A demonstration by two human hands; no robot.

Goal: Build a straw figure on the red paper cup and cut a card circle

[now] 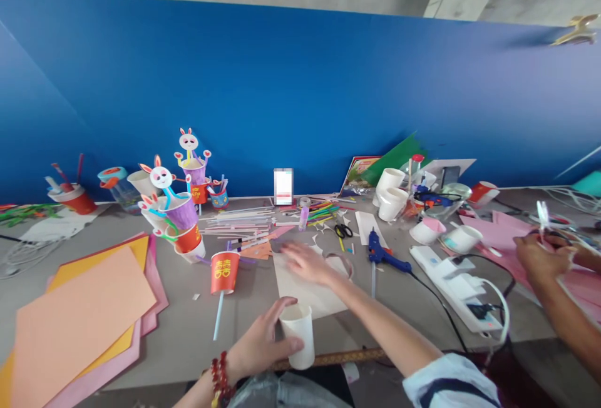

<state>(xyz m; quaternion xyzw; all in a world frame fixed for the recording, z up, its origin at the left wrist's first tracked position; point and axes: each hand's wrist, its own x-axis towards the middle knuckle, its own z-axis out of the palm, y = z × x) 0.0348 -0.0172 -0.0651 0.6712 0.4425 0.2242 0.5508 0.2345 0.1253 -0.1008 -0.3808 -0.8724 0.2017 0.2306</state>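
Note:
My left hand [270, 340], with a red bead bracelet at the wrist, grips a white paper cup [300, 339] near the table's front edge. The thumb lies across its front and the fingers go behind the rim. Stretched forward over a sheet of white paper [310, 300], my right hand [305, 263] has its fingers extended and nothing visible in them. Orange paper scraps [258, 251] lie just beyond its fingertips. To the left is a red paper cup [225, 272] with gold characters and a pale blue straw pointing down from it.
Left of my hands are stacked coloured sheets [84, 314] and rabbit figures on cups [181, 214]. A blue glue gun [385, 256], black scissors [343, 231] and a power strip [453, 289] lie to the right. Another person's hands [544, 258] work over pink paper. Several straws [239, 220] lie behind.

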